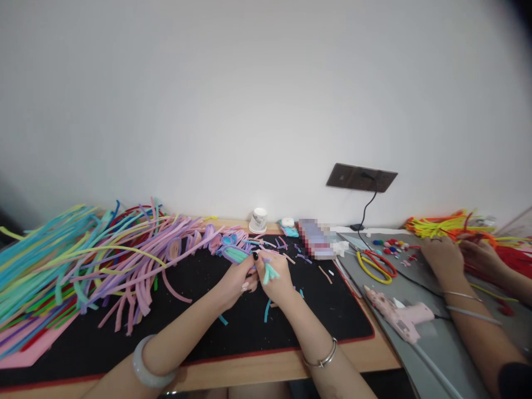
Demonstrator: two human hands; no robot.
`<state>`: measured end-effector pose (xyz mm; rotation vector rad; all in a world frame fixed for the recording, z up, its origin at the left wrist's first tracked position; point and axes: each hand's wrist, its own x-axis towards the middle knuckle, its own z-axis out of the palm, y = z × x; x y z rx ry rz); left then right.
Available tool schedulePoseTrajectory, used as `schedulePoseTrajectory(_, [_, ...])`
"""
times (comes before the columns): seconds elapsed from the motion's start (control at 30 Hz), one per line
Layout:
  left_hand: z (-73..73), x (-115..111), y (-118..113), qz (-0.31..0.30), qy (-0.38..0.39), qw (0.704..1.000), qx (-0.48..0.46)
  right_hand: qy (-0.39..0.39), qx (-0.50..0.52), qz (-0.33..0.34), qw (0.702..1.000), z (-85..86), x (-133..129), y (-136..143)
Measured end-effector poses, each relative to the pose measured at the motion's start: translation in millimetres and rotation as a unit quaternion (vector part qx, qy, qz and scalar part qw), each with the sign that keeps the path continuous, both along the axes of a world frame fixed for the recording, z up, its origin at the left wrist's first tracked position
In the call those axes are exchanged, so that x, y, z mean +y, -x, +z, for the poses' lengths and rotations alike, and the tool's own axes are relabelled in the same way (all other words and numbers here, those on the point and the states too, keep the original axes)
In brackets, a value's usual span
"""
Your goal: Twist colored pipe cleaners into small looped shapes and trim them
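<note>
Over the black mat [332, 316], my two hands meet with fingers closed. My left hand [238, 284] pinches a loop of teal and lavender pipe cleaners [236, 254], which points up and to the left. Teal ends [270, 273] of pipe cleaner stick out from my right hand [277, 279], whose fingers press against the left ones at the base of the loop. The exact grip between the fingertips is hidden. Coiled pink and purple pieces [173, 249] stand just left of the loop. Short teal offcuts [266, 311] lie below my hands.
A large pile of pastel pipe cleaners [103, 260] covers the left side. Behind are a white cup [258, 220] and a blurred-out box [316, 239]. On the right lie a pink glue gun [399, 315] and yellow-handled scissors [374, 268], near a co-worker's hands [444, 257].
</note>
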<state>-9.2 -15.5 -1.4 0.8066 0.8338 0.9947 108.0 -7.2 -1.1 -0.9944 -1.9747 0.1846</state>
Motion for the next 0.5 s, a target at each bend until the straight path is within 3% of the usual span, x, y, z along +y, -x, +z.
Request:
schedulePoseTrajectory(0.17, [12.2, 1, 11, -0.154, 0.136, 0.975, -0.086, -0.209, -0.131, -0.014, 0.969, 2.6, 0, -14])
schedulePoseTrajectory(0.3, [10.7, 0, 10, -0.234, 0.184, 0.951, -0.080, -0.282, -0.204, 0.013, 0.937, 2.1, 1, -28])
schedulePoseTrajectory(0.4, [5.7, -4, 1, -0.167, 0.099, 0.981, -0.007, -0.243, -0.180, 0.046, 0.952, -0.8, 2, -33])
schedulePoseTrajectory(0.5, [2.2, -8, -6, -0.009, -0.072, 0.992, 0.103, -0.026, 0.002, 0.044, 0.999, -6.7, -4, -24])
